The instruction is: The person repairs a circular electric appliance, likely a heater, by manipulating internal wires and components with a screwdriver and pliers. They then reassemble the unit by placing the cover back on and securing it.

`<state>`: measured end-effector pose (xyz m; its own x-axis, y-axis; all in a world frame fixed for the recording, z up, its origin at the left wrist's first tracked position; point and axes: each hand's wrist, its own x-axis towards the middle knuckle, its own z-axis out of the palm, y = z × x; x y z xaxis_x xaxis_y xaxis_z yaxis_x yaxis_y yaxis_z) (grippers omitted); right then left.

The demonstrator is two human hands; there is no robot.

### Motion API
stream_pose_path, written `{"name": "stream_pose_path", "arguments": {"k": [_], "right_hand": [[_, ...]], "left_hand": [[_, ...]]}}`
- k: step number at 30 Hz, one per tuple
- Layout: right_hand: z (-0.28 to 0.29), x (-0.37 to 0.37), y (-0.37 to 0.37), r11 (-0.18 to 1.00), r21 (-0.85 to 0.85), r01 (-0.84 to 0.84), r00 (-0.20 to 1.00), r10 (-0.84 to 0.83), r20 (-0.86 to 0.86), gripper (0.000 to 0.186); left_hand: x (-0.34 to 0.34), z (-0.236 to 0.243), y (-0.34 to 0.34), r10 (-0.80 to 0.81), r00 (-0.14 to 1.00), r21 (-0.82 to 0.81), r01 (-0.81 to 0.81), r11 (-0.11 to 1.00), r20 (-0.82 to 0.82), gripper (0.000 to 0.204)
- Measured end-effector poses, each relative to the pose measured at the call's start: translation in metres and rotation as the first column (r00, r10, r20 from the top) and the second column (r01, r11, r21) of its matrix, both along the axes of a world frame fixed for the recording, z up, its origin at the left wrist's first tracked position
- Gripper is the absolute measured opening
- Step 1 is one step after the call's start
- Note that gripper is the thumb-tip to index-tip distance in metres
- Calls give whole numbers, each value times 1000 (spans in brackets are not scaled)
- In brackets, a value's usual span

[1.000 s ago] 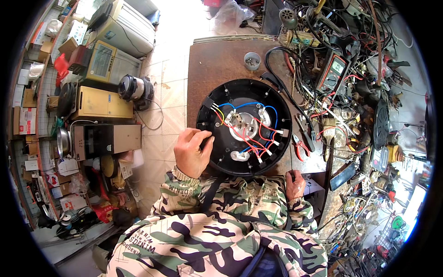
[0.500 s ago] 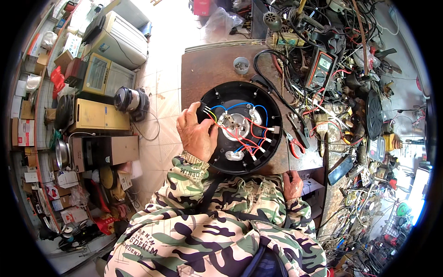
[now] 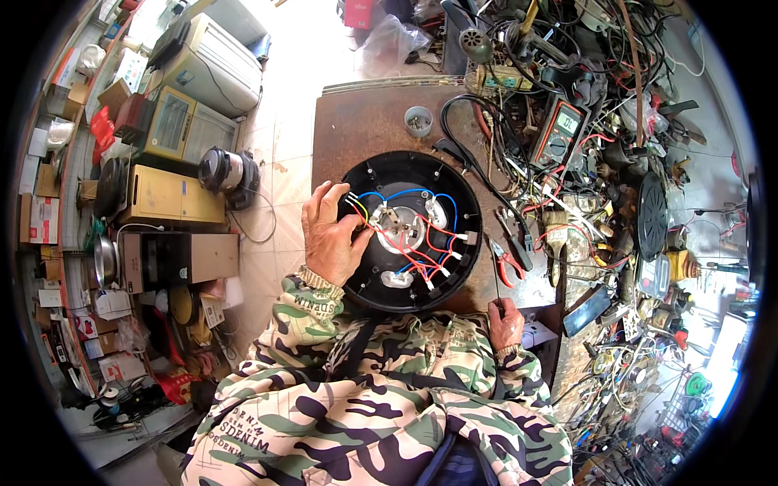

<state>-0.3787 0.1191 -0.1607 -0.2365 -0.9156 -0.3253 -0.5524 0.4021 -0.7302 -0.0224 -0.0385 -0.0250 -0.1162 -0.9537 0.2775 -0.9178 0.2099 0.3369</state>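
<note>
A round black appliance base (image 3: 413,296) lies open side up on the bench, showing a silver disc (image 3: 408,235) in its middle and red, blue and yellow-green wires. My left hand (image 3: 331,239) is closed on its left rim, thumb inside near the yellow-green wire and fingers over the edge by the wire entry. At the bench's front edge, right of the base, my right hand (image 3: 506,326) is closed round a thin dark rod-like tool (image 3: 496,285) that points away from me; its handle is hidden. Red-handled pliers (image 3: 508,266) lie just beyond that hand.
A small cup of screws (image 3: 418,121) stands behind the base. A black cable (image 3: 478,162) and a multimeter (image 3: 559,134) lie to the right, beside a paintbrush (image 3: 556,231) and heaped wires and parts. Appliances, including a rice cooker (image 3: 223,170), line the left.
My right hand has come up to the bench edge, and a thin dark rod now shows in it. The view has shifted slightly; my left hand still grips the rim.
</note>
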Motion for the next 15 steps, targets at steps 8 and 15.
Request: {"name": "stream_pose_path", "arguments": {"k": [8, 15], "right_hand": [[0, -19, -16, 1000, -19, 2, 1000, -2, 17, 21], [-6, -47, -33, 997, -67, -46, 999, 47, 9, 23]], "left_hand": [[-1, -5, -1, 5, 997, -35, -2, 999, 76, 13], [-7, -14, -7, 83, 971, -35, -77, 996, 224, 13]]}}
